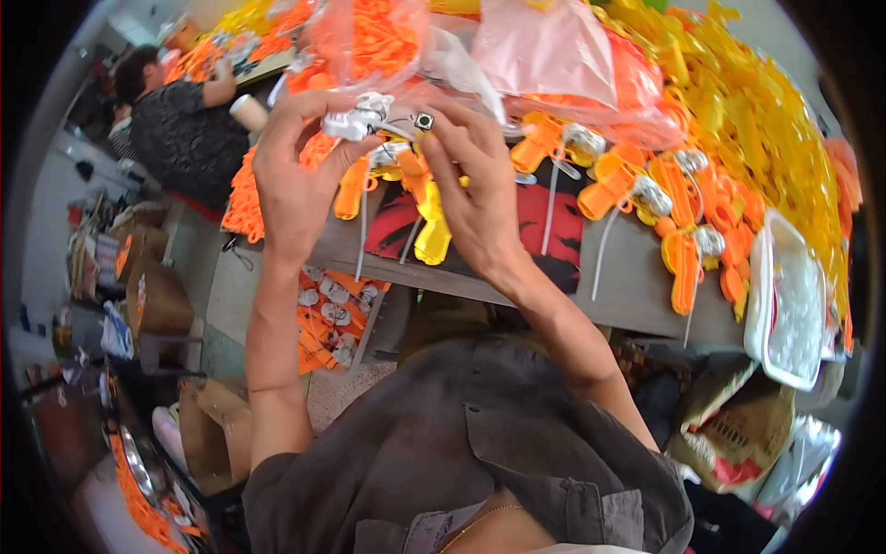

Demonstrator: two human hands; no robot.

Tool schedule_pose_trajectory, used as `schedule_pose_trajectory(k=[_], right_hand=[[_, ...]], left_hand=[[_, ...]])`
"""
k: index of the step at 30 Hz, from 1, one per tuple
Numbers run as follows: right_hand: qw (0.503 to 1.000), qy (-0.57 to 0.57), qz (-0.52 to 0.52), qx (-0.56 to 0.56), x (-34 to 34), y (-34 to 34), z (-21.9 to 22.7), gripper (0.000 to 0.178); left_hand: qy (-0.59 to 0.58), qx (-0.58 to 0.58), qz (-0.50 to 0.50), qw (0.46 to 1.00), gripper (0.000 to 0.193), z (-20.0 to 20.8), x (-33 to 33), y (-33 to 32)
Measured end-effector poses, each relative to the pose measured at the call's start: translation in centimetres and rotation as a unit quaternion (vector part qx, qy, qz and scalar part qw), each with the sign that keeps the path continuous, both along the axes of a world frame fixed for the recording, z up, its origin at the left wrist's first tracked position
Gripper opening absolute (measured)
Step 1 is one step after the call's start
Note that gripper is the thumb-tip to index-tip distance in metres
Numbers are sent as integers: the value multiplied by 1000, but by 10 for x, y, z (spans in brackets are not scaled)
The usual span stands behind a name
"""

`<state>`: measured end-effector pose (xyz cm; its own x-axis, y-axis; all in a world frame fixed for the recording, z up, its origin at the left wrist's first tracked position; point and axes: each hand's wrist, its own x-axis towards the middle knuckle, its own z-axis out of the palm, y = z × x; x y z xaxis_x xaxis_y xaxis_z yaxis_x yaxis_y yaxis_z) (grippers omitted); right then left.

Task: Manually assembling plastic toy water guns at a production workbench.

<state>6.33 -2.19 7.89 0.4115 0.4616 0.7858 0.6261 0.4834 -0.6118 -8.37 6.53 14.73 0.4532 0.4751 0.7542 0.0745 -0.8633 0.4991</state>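
Left hand [293, 171] pinching white piece [346, 126], fingers nearly closed. Right hand [478, 180] pinching small black square part [425, 121] between fingertips, just right of it. Both held above grey table [635, 300]. Red-and-black sheet [558, 224] on table; yellow heap [738, 120] far right; white tub [755, 319] right edge. Room: co-worker [185, 134] far left, cardboard box [159, 297] on left side.
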Motion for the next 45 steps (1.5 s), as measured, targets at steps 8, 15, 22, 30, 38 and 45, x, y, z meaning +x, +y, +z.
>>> schedule_pose_trajectory(k=[8,15,22,30,38,45], right_hand=[[995,-9,-99,5,5,-54,4,27],[998,47,-7,-40,24,-76,-7,19],[964,141,201,-100,51,-89,2,23],[960,59,236,-137,92,-104,28,28],[901,193,370,-114,105,-102,12,27],[946,182,262,-52,103,-103,-7,21]], left_hand=[[-10,187,33,982,39,-45,28,-55],[-7,296,2,955,34,-74,44,-78],[21,152,-107,982,33,-77,41,-90],[60,-284,-320,902,24,-52,78,-78],[81,-420,-425,798,25,-58,97,-67],[56,-136,-183,972,16,-53,117,-87]])
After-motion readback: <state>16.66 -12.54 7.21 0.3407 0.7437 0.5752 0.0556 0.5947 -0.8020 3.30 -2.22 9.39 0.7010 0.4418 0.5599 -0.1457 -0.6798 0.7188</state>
